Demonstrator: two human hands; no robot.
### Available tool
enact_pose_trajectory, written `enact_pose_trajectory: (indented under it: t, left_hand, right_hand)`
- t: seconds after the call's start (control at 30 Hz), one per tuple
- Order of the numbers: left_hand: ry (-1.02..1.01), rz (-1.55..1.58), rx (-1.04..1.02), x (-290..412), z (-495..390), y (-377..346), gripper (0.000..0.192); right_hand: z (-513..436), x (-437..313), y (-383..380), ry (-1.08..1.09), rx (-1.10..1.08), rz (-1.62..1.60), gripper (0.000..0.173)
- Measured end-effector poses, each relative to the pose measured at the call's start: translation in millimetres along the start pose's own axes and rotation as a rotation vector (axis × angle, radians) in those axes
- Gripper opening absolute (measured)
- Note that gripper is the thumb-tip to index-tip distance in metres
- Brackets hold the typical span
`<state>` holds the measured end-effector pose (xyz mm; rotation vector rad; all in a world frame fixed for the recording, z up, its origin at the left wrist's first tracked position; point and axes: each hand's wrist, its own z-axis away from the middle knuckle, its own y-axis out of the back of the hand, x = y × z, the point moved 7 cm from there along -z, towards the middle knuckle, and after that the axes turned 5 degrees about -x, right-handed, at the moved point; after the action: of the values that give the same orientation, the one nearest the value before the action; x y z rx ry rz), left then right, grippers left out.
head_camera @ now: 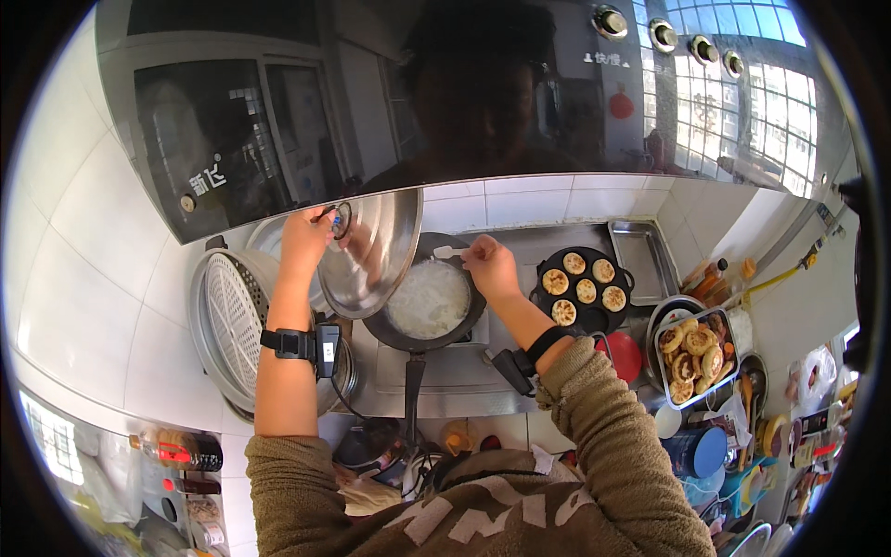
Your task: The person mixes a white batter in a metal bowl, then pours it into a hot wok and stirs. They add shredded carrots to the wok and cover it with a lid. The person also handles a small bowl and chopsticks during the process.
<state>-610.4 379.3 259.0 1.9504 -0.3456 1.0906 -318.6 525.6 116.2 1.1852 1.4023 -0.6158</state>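
My left hand point(306, 233) grips the dark loop handle of a metal pan lid point(376, 250), which is tilted up at the left of a black frying pan point(376, 327). Whitish, bubbly food point(429, 299) fills the middle of the pan. My right hand point(491, 264) is closed on a small white spoon or scoop point(449, 252), held over the pan's far right edge. To the right, a round black multi-hollow pan point(597, 318) holds several browned flat cakes point(586, 290).
The dark glossy range hood point(362, 104) overhangs the stove. Steamer trays point(233, 320) stand at the left. At the right are an empty metal tray point(651, 261), a container of browned cakes point(698, 358), a red round object point(619, 356), bottles point(713, 282) and a blue-lidded container point(708, 451). The frying pan's handle point(414, 390) points towards me.
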Motion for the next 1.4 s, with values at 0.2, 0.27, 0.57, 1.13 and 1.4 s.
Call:
enact_pose_trajectory:
  t: [0.2, 0.27, 0.57, 1.13, 1.4]
  left_hand:
    - [0.021, 0.053, 0.0, -3, -6, -6, 0.018]
    - [0.034, 0.065, -0.013, -4, -9, -9, 0.019]
    - [0.074, 0.057, -0.004, -7, -3, -8, 0.018]
    - [-0.041, -0.832, -0.216, -82, 33, -190, 0.017]
    - [-0.1, -0.672, -0.198, -116, 36, -216, 0.016]
  right_hand:
    - [10, 5, -3, -0.093, -0.088, -0.126, 0.015]
    - [8, -4, -8, -0.034, -0.103, -0.217, 0.014]
    - [33, -54, -9, 0.654, -0.077, 0.354, 0.007]
    - [154, 37, 264, -0.238, 0.536, -0.905, 0.015]
    - [284, 47, 385, -0.22, 0.76, -0.926, 0.011]
